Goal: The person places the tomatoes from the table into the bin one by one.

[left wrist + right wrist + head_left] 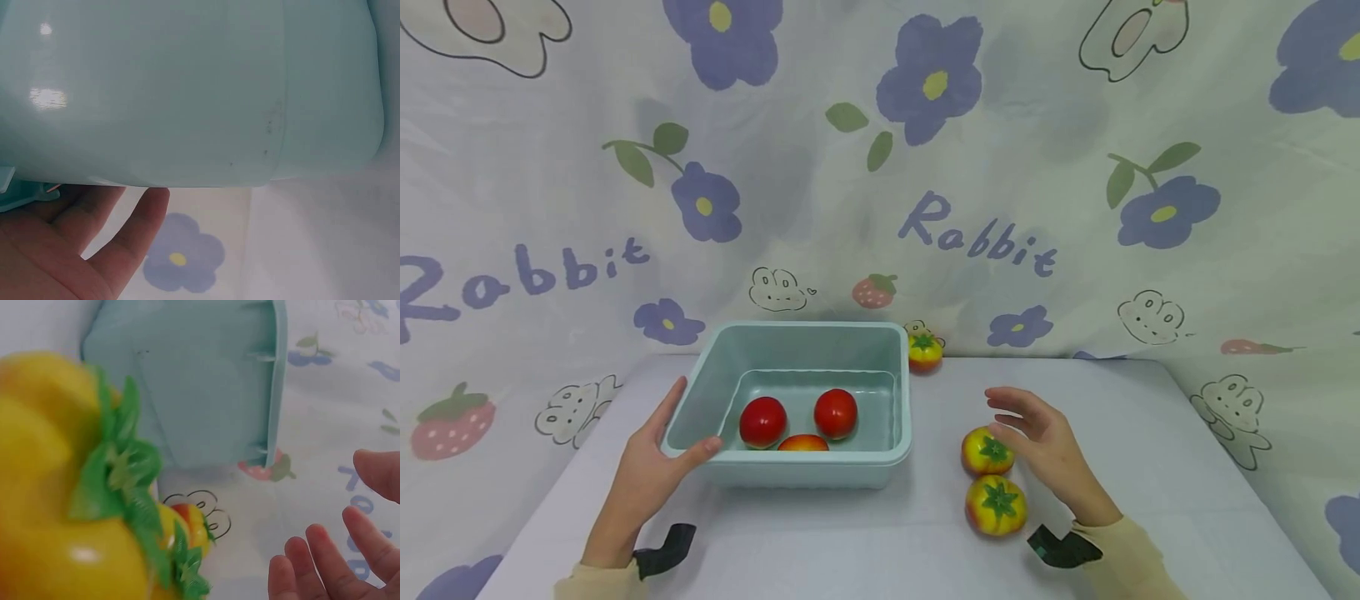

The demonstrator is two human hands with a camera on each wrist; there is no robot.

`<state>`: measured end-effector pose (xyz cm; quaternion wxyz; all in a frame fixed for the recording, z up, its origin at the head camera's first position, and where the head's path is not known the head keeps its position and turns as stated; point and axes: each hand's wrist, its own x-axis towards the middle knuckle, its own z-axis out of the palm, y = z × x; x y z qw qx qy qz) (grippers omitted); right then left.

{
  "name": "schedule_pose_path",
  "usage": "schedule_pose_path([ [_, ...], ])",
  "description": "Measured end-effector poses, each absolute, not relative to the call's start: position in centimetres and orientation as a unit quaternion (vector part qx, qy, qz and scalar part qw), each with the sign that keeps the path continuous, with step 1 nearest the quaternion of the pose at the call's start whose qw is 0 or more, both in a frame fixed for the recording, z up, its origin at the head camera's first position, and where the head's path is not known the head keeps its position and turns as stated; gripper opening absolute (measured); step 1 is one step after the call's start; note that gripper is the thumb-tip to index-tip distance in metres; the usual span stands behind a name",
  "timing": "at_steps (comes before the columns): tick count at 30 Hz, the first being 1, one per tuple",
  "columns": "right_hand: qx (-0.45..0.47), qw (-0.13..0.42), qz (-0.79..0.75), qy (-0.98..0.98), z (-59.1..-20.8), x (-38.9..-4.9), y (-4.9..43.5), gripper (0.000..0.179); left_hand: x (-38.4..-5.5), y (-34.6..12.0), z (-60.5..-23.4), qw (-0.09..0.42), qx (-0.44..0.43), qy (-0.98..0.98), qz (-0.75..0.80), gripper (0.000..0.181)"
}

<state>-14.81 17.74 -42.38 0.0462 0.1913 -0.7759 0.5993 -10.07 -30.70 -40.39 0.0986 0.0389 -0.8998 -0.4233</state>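
Note:
My left hand (651,467) holds a pale blue-green plastic bin (805,471) at its front left corner, the thumb lying on the front rim and the fingers along the left side. In the left wrist view, fingers (134,231) reach up to the edge of the bin's wall. Inside sit two red tomatoes, a left one (763,422) and a right one (836,413), plus an orange fruit (803,443) partly hidden by the front rim. Holding nothing, my right hand (1048,442) hovers with loosely bent fingers beside a yellow persimmon (987,452). Another persimmon (996,505) lies just nearer.
Behind the bin's right side, a third yellow persimmon (924,353) rests near the back edge, partly hidden by the bin. A white-covered table (1150,467) carries everything. Behind it hangs a curtain (820,183) printed with flowers and rabbits.

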Motion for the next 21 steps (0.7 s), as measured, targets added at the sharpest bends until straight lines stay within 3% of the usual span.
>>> schedule_pose_path([
  [21,0.072,-0.057,0.605,-0.791,-45.2,-15.1,19.6,0.053,-10.1,-30.8,-40.3,0.104,0.029,-0.898,-0.427,0.100],
])
